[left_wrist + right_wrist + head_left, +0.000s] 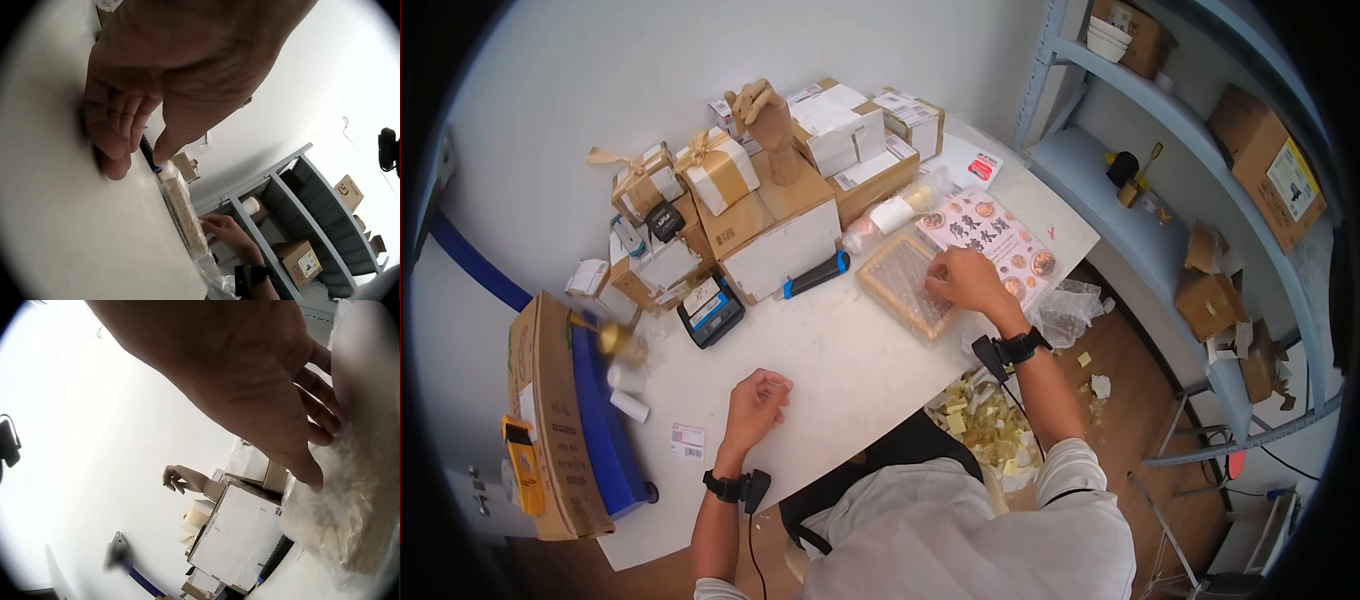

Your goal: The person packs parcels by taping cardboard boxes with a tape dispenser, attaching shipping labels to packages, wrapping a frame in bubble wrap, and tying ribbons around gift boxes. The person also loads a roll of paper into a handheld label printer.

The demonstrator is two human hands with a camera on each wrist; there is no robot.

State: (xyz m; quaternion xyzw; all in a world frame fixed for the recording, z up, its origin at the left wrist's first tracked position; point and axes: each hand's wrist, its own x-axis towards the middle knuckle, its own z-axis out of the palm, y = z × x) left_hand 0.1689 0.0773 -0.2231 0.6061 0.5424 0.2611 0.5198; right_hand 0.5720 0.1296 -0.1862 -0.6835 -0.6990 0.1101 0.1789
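A flat rectangular thing with a pale woven-looking rim (874, 283), covered in clear bubble wrap, lies on the right part of the table. My right hand (968, 281) is over its right side, fingers slightly bent and fingertips at the wrap. In the right wrist view, the thumb and fingers of the right hand (275, 406) stand apart over the crinkled bubble wrap (337, 519). A pink printed booklet (1025, 262) lies beside it, partly behind the hand. My left hand (755, 408) rests at the table's near side, fingers loosely curled, holding nothing.
Cardboard boxes (785, 255) line the wall, a wooden hand model (768, 130) on top. A blue-black cutter (818, 275) and a black label printer (711, 311) lie before them. Crumpled plastic (1072, 312) hangs at the right edge, above yellow scraps (990, 420). Metal shelves (1100, 190) stand right.
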